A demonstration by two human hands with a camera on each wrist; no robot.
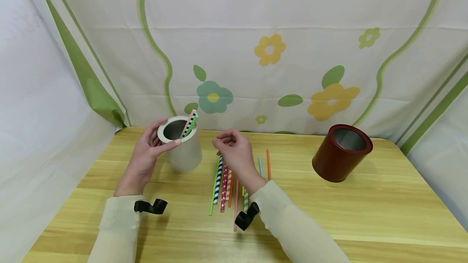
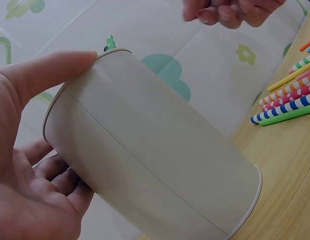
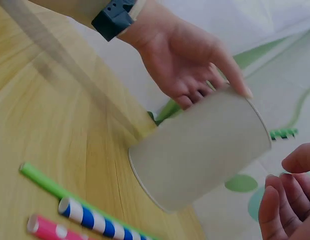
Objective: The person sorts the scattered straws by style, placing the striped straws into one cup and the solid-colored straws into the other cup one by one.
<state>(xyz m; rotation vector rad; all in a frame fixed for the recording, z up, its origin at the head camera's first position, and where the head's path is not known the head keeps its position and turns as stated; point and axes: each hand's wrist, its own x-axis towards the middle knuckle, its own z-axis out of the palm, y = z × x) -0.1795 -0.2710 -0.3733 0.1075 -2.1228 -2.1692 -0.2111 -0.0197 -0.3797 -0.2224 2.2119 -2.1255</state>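
Observation:
My left hand [image 1: 143, 156] grips a whitish can [image 1: 185, 154] at its top, the thumb lying over the near rim and the fingers around the left side. Several paper straws [image 1: 189, 124], pink, black-and-white and green, lean against the can's right rim. To the right of the can my right hand [image 1: 237, 153] hovers with loosely curled fingers, holding nothing. Below it lies a row of paper straws, among them a blue-striped straw [image 1: 217, 186], a pink dotted straw [image 1: 223, 194] and a green straw [image 1: 213, 196]; the hand and wrist cover part of the row.
A dark red can [image 1: 338, 157] stands toward the right back of the wooden table [image 1: 365, 214]. An orange straw [image 1: 268, 163] and a blue straw [image 1: 260, 166] lie beyond my right forearm. A flowered curtain [image 1: 226, 52] hangs along the table's back edge.

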